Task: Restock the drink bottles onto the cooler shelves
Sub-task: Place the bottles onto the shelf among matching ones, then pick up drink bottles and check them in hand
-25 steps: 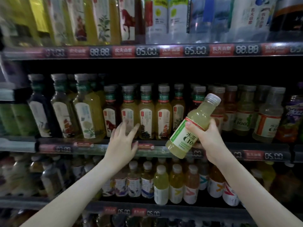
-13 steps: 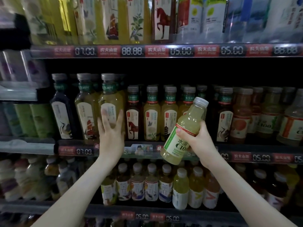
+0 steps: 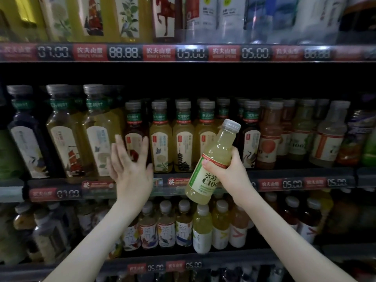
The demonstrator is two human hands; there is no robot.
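Two hands are up in front of the middle shelf [image 3: 352, 178]. The right hand [image 3: 231, 173] is wrapped around a pale yellow C100 bottle [image 3: 205, 180], thumb on the label and cap tilted up and right. The bottle sits just in front of the shelf's front edge, not on it yet. The left hand [image 3: 130, 171] is spread, holding nothing, in front of the tea bottles [image 3: 162, 139] on that shelf. Can't tell if it touches them.
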